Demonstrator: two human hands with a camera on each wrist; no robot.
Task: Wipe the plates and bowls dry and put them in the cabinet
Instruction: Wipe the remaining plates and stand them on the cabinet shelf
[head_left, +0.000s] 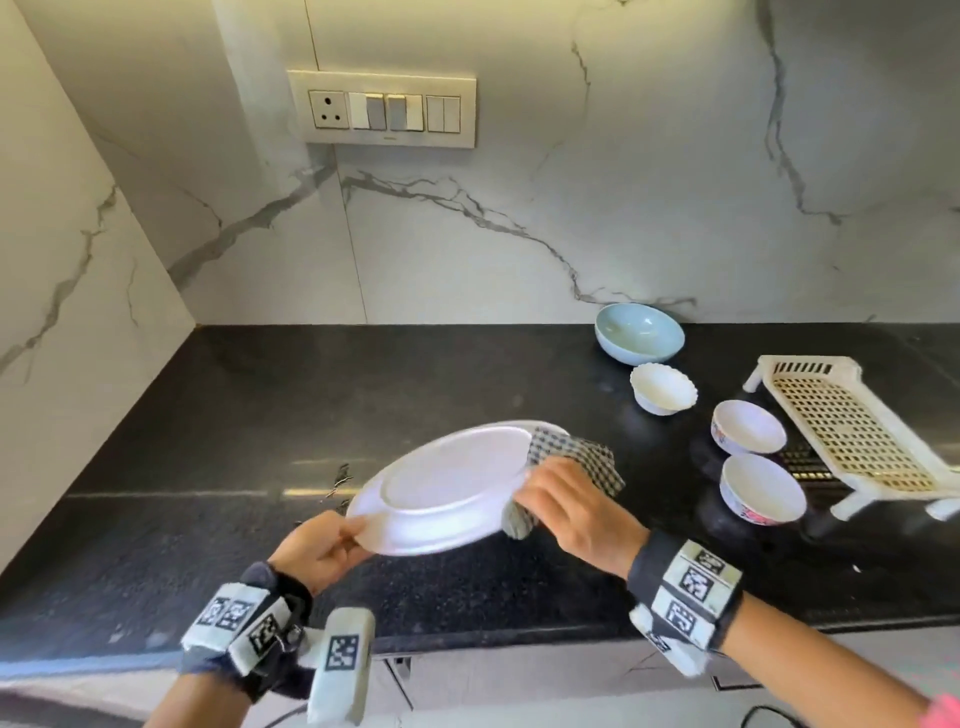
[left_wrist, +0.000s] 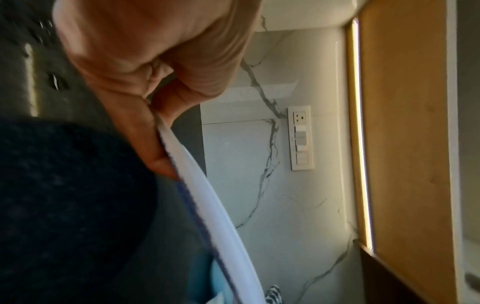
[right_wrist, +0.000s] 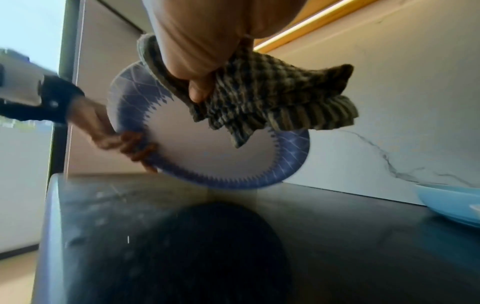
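A white plate (head_left: 447, 488) is held upside down and tilted above the black counter (head_left: 260, 415). My left hand (head_left: 322, 545) pinches its near left rim. My right hand (head_left: 571, 514) grips a checked cloth (head_left: 576, 452) wrapped over the plate's right rim. In the right wrist view the plate (right_wrist: 207, 148) shows its blue patterned border from below, with the cloth (right_wrist: 272, 107) bunched under my fingers. The left wrist view shows the plate's edge (left_wrist: 207, 195) pinched between thumb and fingers. A light blue bowl (head_left: 639, 332), a scalloped white bowl (head_left: 664, 387) and two patterned bowls (head_left: 748, 427) (head_left: 762, 488) stand at the right.
A cream plastic drying rack (head_left: 852, 436) sits at the far right of the counter. A switch panel (head_left: 387, 109) is on the marble wall behind. A wooden cabinet (left_wrist: 405, 123) with a light strip hangs overhead.
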